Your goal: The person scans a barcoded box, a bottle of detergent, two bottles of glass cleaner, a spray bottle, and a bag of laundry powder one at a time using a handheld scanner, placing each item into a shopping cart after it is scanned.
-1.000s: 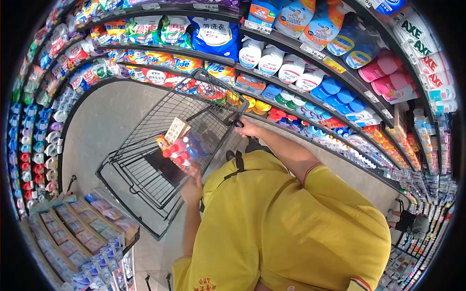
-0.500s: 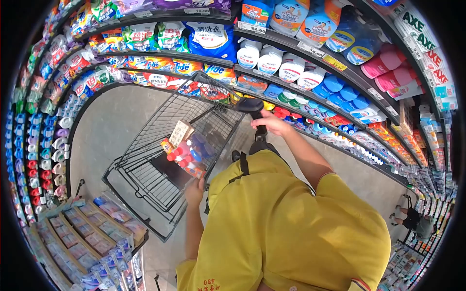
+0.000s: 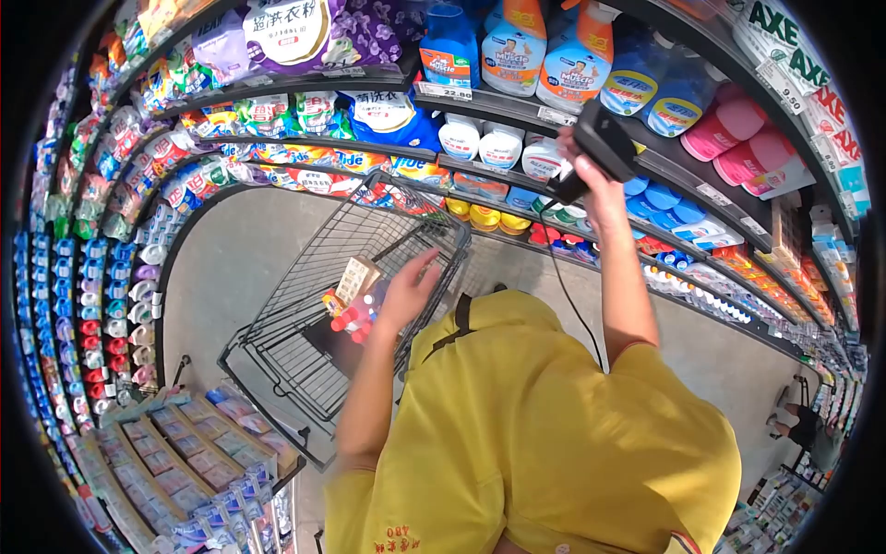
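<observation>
My right hand is raised in front of the shelves, wrapped round the handle of a black handheld scanner. From it a thin black cable hangs down towards the yellow shirt. My left hand is over the near side of the wire shopping cart, fingers stretched out and nothing in them. In the cart lie a pale printed box and several items with pink-red caps, partly hidden by my left hand and forearm.
Shelves ahead hold spray bottles, white bottles and detergent bags, with price tags along the edges. At lower left stands a tiered display of small packs. Another person is far off at the right.
My right hand has lifted the scanner up and to the right, towards the shelf. My left hand has moved up from the cart's near edge, and its fingers are now stretched out.
</observation>
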